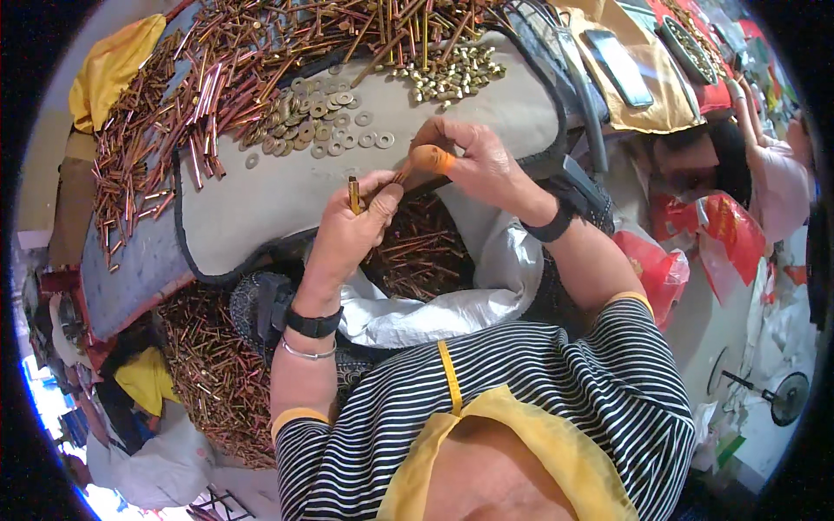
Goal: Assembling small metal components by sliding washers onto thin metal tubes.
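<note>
My two hands meet above the near edge of the grey mat (252, 204). My left hand (354, 227) is closed, with a short brass-coloured metal tube (354, 196) standing up between its fingers. From its fingertips a thin copper-coloured bolt (402, 176) runs toward my right hand (478, 165), whose fingers pinch its other end. An orange finger cover (433, 160) sits on one digit of the right hand. Just beyond lie loose flat washers (321, 130) and a heap of small brass-coloured nuts (447, 74). The fingers hide part of the bolt.
Long copper-coloured bolts (347, 35) and short metal tubes (130, 174) pile up at the far side and left. Below my hands, a white sack (469, 306) holds more bolts. Another heap (213, 373) lies lower left. A phone (618, 68) rests at far right near red plastic bags (717, 234).
</note>
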The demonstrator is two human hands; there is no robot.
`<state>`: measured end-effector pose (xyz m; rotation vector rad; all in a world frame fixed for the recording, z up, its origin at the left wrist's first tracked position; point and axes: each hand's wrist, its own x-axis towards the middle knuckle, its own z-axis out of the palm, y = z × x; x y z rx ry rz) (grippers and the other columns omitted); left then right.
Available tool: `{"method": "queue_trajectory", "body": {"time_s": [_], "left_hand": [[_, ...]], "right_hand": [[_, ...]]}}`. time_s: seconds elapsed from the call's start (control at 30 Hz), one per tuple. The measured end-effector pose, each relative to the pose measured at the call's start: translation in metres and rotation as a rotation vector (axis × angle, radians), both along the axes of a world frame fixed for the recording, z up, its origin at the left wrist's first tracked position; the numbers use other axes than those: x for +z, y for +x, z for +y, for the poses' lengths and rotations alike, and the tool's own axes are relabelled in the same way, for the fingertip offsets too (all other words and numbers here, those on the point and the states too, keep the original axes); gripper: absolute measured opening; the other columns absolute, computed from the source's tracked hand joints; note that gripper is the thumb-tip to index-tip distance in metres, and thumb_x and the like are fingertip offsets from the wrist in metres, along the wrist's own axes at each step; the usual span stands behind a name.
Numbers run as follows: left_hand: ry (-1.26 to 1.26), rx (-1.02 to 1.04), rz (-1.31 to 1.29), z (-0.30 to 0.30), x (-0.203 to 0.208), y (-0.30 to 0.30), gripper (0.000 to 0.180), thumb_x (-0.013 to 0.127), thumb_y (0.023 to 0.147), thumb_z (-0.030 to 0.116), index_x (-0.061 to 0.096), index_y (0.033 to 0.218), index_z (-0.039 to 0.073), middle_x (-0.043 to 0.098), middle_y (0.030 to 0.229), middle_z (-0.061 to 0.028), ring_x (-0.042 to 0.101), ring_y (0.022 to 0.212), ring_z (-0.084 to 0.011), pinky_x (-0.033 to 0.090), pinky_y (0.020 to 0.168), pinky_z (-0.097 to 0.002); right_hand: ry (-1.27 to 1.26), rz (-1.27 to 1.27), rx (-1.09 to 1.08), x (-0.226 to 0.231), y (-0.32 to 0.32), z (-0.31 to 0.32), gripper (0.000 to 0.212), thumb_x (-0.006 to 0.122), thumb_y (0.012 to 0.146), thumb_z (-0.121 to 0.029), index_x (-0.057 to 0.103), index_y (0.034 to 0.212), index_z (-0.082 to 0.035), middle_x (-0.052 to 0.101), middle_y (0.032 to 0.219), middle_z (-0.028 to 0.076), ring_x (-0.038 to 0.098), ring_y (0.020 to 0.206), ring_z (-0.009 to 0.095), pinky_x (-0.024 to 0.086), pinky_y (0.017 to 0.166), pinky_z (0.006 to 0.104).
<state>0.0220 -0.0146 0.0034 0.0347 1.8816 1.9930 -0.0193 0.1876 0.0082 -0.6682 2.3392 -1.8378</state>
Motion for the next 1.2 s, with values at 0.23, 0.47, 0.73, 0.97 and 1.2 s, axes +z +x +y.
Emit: {"method": "queue_trajectory", "body": {"time_s": [0.23,0.47,0.73,0.97,1.2], "left_hand": [[-0.178,-0.169,0.187,-0.003,0.010,-0.002,0.022,0.058,0.092,0.021,0.063,0.106,0.004,0.053,0.073,0.0081,0.042,0.060,-0.0016,0.035,0.053,-0.0185],[0.248,0.045,0.031,-0.020,0.013,-0.017,0.030,0.054,0.093,0.033,0.062,0.099,0.005,0.056,0.073,0.0004,0.049,0.063,-0.0058,0.043,0.064,-0.0236],[0.708,0.233,-0.262,-0.022,0.006,-0.026,0.026,0.053,0.094,0.027,0.052,0.111,0.007,0.057,0.092,-0.0034,0.055,0.070,-0.0089,0.051,0.062,-0.0255],[0.574,0.220,-0.098,-0.039,-0.011,-0.026,0.028,0.055,0.092,0.018,0.053,0.116,0.003,0.059,0.095,-0.0038,0.061,0.089,-0.0143,0.056,0.078,-0.0342],[0.677,0.346,-0.071,-0.034,-0.009,-0.028,0.029,0.060,0.090,0.020,0.055,0.115,0.006,0.063,0.097,-0.0032,0.060,0.084,-0.0125,0.053,0.072,-0.0277]], "right_hand": [[0.026,0.151,-0.083,-0.007,-0.003,0.005,0.024,0.054,0.091,-0.024,0.061,0.096,-0.002,0.064,0.079,0.011,0.057,0.069,0.016,0.047,0.065,0.0314],[0.439,0.567,-0.547,0.009,-0.083,0.051,0.016,0.061,0.085,-0.015,0.065,0.098,-0.008,0.062,0.090,0.007,0.059,0.081,0.021,0.047,0.071,0.0311],[0.956,1.002,-0.317,0.003,-0.138,0.065,0.027,0.061,0.071,-0.005,0.067,0.095,-0.012,0.053,0.100,0.006,0.051,0.094,0.025,0.044,0.080,0.0354],[0.390,0.551,-0.496,0.011,-0.079,0.023,0.013,0.061,0.083,-0.005,0.061,0.095,-0.006,0.060,0.084,0.005,0.059,0.076,0.015,0.045,0.065,0.0248],[-0.116,-0.018,-0.308,-0.002,-0.028,0.006,0.017,0.063,0.084,-0.012,0.060,0.098,-0.004,0.062,0.087,0.004,0.060,0.077,0.013,0.047,0.066,0.0272]]}}
